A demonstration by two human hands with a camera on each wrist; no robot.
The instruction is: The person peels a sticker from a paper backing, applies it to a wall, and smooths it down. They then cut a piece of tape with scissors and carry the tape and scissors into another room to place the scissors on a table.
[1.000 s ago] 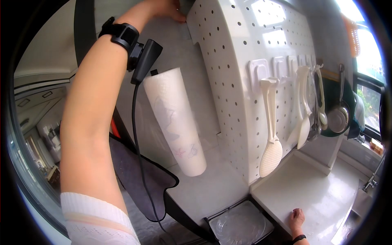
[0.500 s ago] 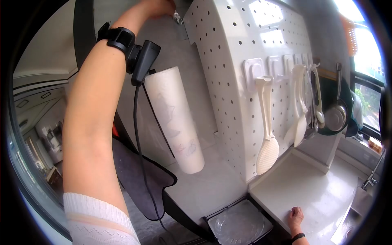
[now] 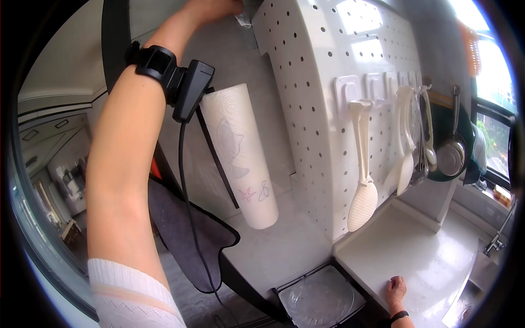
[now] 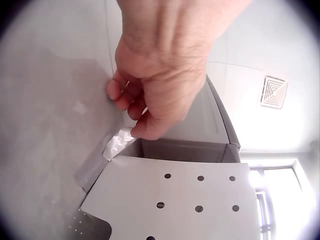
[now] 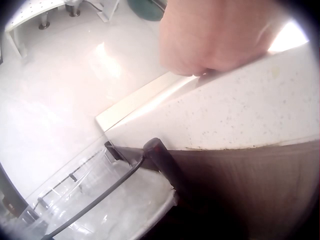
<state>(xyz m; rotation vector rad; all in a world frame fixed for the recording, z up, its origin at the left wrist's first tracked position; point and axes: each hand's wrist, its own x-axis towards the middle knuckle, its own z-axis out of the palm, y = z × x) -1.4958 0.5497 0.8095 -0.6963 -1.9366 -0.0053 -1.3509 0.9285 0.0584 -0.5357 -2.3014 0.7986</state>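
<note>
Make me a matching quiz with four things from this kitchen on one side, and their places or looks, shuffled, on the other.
1. paper roll
2. left hand
3. right hand
4. paddle

A. on the counter
B. hanging from a hook
C. white, with a printed pattern
D. at the shiny film

1-C, 2-D, 3-A, 4-B

Crinkled, shiny wrapper point(image 4: 120, 143) — glossy countertop point(image 3: 418, 249)
</note>
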